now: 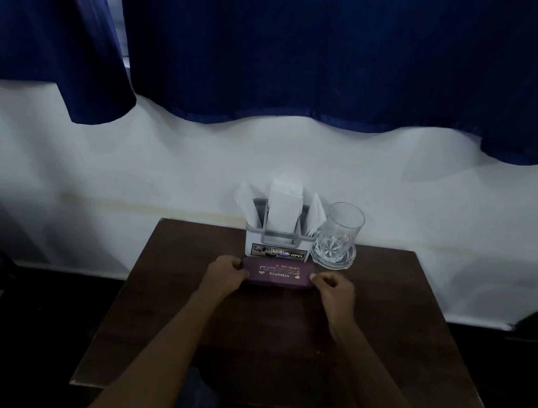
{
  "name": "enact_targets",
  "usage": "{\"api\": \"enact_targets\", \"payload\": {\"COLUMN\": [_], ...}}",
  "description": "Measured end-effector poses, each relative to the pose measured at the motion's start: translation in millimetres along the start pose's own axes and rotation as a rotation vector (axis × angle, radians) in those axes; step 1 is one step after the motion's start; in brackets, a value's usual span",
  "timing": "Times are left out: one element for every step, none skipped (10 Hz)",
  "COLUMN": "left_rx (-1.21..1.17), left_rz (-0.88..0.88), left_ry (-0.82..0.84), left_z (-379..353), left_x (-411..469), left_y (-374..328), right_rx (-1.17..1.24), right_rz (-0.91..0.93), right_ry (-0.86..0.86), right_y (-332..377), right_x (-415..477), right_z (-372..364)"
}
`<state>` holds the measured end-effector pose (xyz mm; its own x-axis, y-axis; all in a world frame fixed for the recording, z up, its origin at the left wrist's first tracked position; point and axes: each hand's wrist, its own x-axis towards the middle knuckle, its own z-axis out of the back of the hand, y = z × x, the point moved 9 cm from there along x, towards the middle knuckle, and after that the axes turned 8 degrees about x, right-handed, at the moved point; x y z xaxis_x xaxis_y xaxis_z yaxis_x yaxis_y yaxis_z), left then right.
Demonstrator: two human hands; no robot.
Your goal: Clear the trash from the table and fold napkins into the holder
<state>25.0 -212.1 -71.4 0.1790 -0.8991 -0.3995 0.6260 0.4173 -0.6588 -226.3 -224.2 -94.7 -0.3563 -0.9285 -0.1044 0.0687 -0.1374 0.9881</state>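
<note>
Left hand: fingers curled round the left end of the purple spectacle case.
Right hand: fingers curled, gripping the case's right end.
Case: flat on the dark wooden counter, just in front of the napkin holder.
Napkins: white, upright in the holder.
Glass tumbler: just right of the holder.
</note>
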Motion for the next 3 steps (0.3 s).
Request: {"api": "enact_targets", "payload": {"left_rx": [-0.014,0.010,0.211], "left_rz": [0.024,-0.010,-0.154], "left_ry": [-0.032,-0.249,-0.526], "left_z": [1,10,15], "left_x": [0,-13,-43], "left_y": [3,4,6], "right_rx": [0.037,0.083,0.056], "right_rz": [-0.003,-0.001,0.051], "right_ry": [-0.023,-0.039,-0.095], "right_y": [0,-3,-8], "right_x": [-1,0,3], "right_z": [4,7,15]}}
